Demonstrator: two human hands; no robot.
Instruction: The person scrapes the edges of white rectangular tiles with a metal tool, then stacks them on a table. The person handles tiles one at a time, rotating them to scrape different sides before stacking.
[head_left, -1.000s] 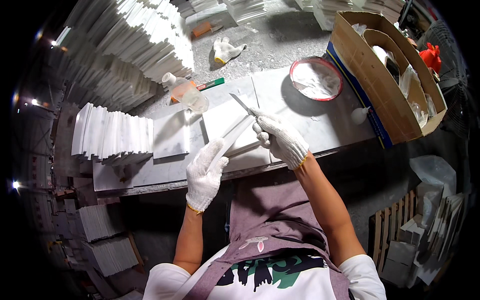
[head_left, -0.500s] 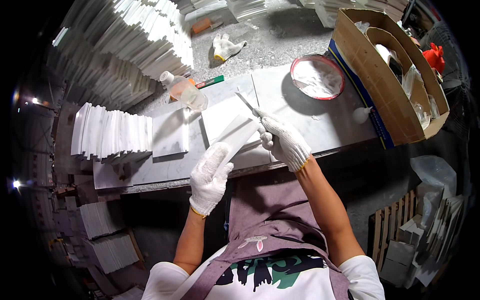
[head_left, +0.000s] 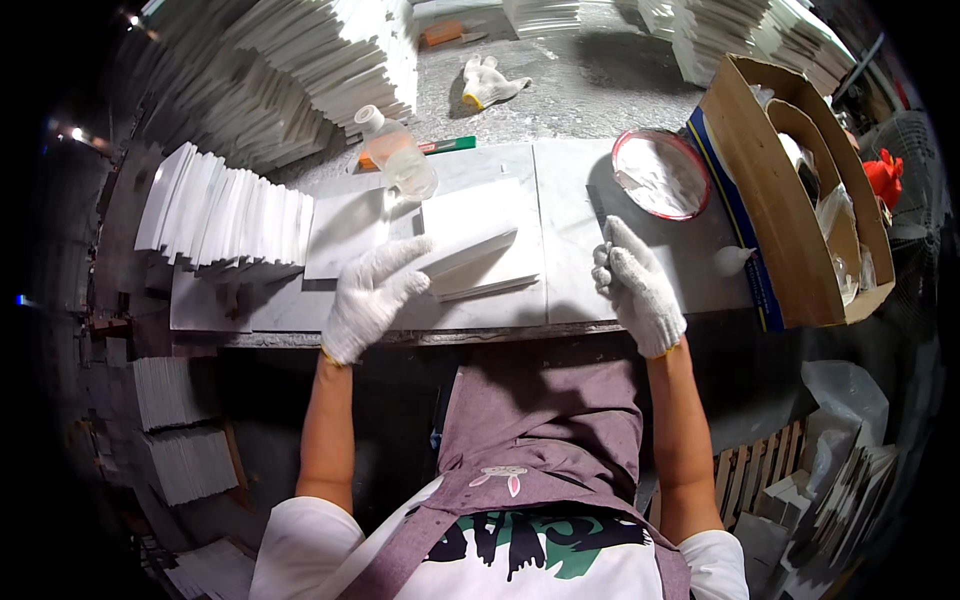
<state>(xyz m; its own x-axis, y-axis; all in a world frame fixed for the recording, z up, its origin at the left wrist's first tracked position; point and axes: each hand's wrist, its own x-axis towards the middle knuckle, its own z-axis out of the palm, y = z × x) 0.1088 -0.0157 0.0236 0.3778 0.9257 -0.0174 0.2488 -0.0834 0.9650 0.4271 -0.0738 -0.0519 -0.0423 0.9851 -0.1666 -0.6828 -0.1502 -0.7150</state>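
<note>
1 white rectangular slab (head_left: 465, 249) is held by the white-gloved left hand (head_left: 370, 302) near the front edge of the tabletop (head_left: 570, 250); 1 slim dark blade (head_left: 596, 204) by the right hand (head_left: 640, 288).

White knit gloves (head_left: 364, 305); mauve apron (head_left: 545, 410), rabbit patch (head_left: 514, 486); white T-shirt (head_left: 303, 545).

No full text can be read. Large dark and green letters, brush-like, stand on the white cloth shirt (head_left: 615, 568), partly covered by the mauve cloth apron (head_left: 545, 420). The lettering is too broken to make out a word.
</note>
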